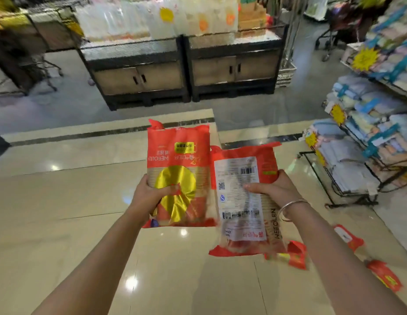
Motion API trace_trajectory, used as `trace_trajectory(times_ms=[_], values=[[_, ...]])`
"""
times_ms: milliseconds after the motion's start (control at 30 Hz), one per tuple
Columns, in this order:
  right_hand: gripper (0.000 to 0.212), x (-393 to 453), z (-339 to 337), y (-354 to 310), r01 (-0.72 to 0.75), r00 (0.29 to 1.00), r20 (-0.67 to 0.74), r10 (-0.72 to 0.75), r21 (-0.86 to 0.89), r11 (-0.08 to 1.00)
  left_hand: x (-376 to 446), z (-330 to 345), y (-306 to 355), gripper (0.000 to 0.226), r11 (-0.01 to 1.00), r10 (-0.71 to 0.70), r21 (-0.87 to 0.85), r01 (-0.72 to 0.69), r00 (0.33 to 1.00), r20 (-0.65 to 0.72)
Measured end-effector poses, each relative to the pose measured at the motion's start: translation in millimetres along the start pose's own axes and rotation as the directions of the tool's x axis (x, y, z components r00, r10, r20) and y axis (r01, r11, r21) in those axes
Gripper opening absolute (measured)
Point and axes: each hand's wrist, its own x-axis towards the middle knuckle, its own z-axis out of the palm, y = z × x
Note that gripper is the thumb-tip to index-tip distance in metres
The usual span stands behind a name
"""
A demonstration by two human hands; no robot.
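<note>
Two red plastic packs are held up over a shop floor. My left hand (150, 194) grips the left pack (178, 160), whose front with a gold disc faces me upside down. My right hand (272, 189), a metal bangle on its wrist, grips the right pack (239, 201), thumb pressed on its white label side with barcode. The right pack is blurred at its lower edge. The two packs sit side by side, edges nearly touching.
More red packs (348, 237) lie low at the right by my forearm. A wire rack of folded towels (366, 155) stands on the right. Dark display cabinets (182, 73) with white bagged goods stand ahead across the glossy tiled floor (61, 201).
</note>
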Motion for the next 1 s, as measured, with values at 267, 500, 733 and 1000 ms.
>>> trace_trajectory(times_ms=[267, 500, 733, 1000], values=[[0.103, -31.2, 212.4, -78.6, 0.165, 0.889, 0.447, -0.099, -0.111, 0.980, -106.2, -223.4, -0.6, 0.072, 0.984, 0.010, -0.160, -0.074, 0.930, -0.367], [0.054, -136.9, 443.0, -93.6, 0.283, 0.639, 0.760, -0.117, -0.091, 0.955, -258.2, -415.8, -46.4, 0.068, 0.969, -0.012, -0.193, -0.156, 0.747, -0.665], [0.086, -276.9, 652.0, -65.4, 0.329, 0.378, 0.922, -0.080, -0.053, 0.943, -421.8, -558.7, -111.4, 0.066, 0.946, -0.105, -0.226, -0.234, 0.438, -0.893], [0.059, -431.4, 845.1, -11.2, 0.395, 0.065, 0.997, 0.045, -0.067, 0.916, -555.6, -684.6, -206.2, 0.042, 0.939, -0.269, -0.285, -0.194, 0.106, -0.957]])
